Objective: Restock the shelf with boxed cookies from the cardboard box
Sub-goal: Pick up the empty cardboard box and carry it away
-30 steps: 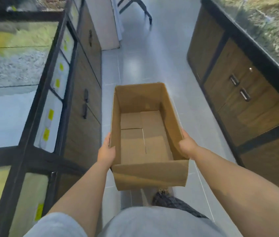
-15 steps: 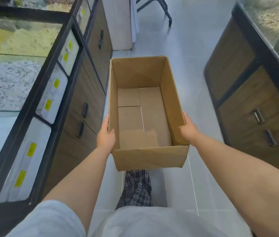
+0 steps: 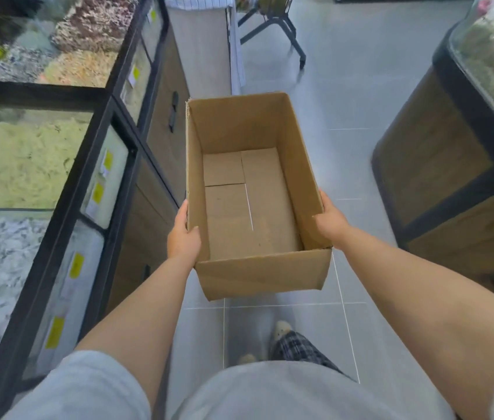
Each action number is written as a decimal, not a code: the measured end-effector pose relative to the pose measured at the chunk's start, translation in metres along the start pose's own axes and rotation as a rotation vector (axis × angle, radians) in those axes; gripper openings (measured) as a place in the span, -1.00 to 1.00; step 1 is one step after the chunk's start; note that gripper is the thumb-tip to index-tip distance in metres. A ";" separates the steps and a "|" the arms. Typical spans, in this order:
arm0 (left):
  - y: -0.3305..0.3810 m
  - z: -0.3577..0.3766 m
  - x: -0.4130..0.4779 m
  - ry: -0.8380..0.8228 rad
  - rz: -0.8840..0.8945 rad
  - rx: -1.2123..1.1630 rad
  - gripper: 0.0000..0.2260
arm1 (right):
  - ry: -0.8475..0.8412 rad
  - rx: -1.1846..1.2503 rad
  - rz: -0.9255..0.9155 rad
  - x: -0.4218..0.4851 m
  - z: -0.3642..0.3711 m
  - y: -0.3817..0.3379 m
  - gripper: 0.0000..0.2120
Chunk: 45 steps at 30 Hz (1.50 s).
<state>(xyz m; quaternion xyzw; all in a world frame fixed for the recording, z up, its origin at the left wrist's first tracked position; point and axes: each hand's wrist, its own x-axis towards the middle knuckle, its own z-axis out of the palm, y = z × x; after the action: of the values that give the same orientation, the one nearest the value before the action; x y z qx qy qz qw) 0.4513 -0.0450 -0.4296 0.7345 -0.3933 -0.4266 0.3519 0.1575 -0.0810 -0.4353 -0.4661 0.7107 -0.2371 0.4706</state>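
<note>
Above tiled floor [image 3: 345, 95] | cardboard box [image 3: 239, 125] was empty; left hand [image 3: 182, 237] and right hand [image 3: 330, 221] gripped its side walls | no cookies visible; restocking judged complete

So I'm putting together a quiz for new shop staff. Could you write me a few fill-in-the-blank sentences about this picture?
1. Inside, the cardboard box is ___.
2. The left hand and right hand mean the number of hands gripping it is ___.
3. The labels on the display case are coloured ___.
4. The grey floor is laid with ___.

Missing words: empty; two; yellow; tiles.
</note>
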 end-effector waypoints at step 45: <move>0.174 0.100 0.722 0.064 -0.139 0.101 -0.45 | -0.116 0.063 -0.010 0.723 0.087 -0.248 -0.38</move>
<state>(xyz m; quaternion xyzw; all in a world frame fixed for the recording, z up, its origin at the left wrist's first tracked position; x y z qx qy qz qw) 0.5481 -0.7740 -0.5726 0.7901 -0.3510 -0.4059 0.2961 0.2554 -0.8252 -0.6053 -0.4677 0.6721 -0.2343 0.5241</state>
